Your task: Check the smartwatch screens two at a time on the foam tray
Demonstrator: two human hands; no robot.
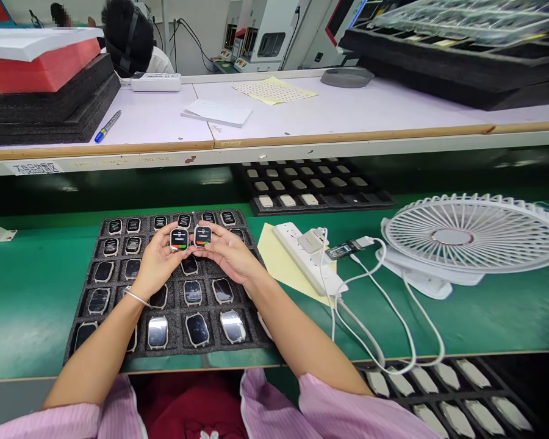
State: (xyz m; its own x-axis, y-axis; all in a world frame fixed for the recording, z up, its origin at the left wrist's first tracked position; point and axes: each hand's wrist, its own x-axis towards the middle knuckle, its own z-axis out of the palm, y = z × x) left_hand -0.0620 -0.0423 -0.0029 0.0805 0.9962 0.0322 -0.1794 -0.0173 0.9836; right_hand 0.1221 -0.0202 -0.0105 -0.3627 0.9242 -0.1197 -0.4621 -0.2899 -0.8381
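Black-screened watches (179, 239) in both hands (157, 261).

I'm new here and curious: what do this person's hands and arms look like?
The left hand and right hand are gloveless. A thin, silvery bangle sits just behind the left one. The pink sleeves have fine stripes and leave both forearms bare.

From where I stand this looks like an electronics workshop or factory floor: on the long green surface (36, 292), smartwatches (193, 292) sit in rows in a pocketed foam tray (176, 341), with a second tray (333, 200) tucked under the shelf (274, 125). Black foam slabs (27, 116) pile up on that shelf, and beyond it I see another person (127, 36) and boxy white machines (269, 46).
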